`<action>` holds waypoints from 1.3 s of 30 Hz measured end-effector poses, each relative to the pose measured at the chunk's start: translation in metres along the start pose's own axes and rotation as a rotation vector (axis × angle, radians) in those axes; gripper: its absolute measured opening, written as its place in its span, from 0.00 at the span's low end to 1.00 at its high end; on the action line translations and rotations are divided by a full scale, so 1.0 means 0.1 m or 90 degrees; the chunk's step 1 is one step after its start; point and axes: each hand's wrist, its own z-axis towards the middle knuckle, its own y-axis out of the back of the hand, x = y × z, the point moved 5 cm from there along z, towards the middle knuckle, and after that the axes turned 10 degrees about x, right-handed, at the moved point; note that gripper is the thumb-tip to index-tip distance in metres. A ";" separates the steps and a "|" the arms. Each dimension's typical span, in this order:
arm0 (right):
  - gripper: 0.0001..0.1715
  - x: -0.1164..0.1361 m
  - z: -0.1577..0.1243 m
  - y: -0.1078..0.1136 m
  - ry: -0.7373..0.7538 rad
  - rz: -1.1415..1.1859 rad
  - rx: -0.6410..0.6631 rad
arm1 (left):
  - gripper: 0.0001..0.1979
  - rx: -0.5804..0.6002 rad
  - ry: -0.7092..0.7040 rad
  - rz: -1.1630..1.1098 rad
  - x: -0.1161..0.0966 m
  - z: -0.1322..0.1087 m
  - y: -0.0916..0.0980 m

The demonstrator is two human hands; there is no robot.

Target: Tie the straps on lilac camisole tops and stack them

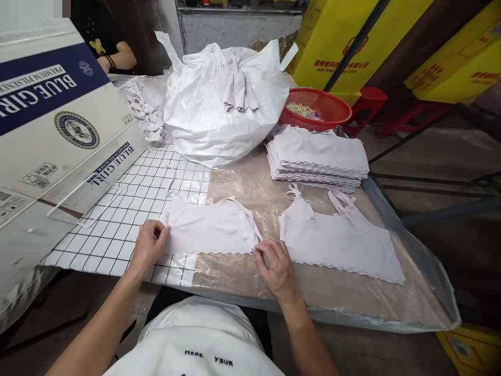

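Note:
A pale pink strappy garment lies flat on the table in front of me, partly over a black-and-white grid sheet. My left hand pinches its lower left corner. My right hand pinches its lower right corner at the scalloped hem. A second, similar garment lies flat to the right, straps pointing away from me, and neither hand touches it.
A neat stack of folded garments sits behind, beside a red basket. A large white plastic bag holds more cloth. A "Blue Girl" cardboard box leans at left. Another person's arm shows far back. Plastic sheeting covers the table.

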 end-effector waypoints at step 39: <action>0.17 -0.18 0.68 -0.41 -0.095 -0.073 0.089 | 0.07 0.133 -0.071 0.037 0.25 0.56 0.22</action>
